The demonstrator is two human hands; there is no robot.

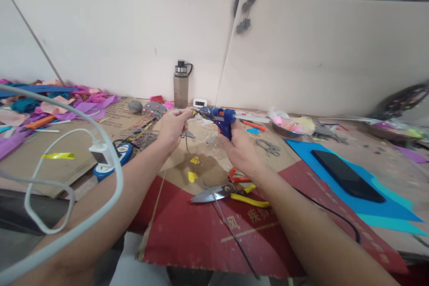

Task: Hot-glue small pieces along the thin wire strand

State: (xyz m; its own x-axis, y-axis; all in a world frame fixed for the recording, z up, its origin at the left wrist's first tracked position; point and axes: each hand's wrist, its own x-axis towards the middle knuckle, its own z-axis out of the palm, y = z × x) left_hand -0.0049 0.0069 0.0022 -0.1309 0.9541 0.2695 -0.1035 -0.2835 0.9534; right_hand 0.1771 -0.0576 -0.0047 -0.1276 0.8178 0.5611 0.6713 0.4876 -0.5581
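Note:
In my right hand (236,138) is a blue hot glue gun (219,118), gripped by its handle, with a clear glue stick (251,118) sticking out of its back. The nozzle points left, at the fingertips of my left hand (172,127). Those fingers pinch a small yellow piece (195,113), partly hidden by the nozzle. A grey cord (223,212) runs from below my left hand down across the red cardboard (187,232). Two yellow paper cutouts (192,177) lie under my hands. Scissors with yellow and red handles (214,194) lie in front of them.
A white cable (117,178) loops close by on the left, near a blue power strip (115,161). Coloured scraps (56,103) heap at far left. A bottle (181,87) stands by the wall. A phone (346,174) lies on blue sheets at right. A black cord (330,208) trails nearby.

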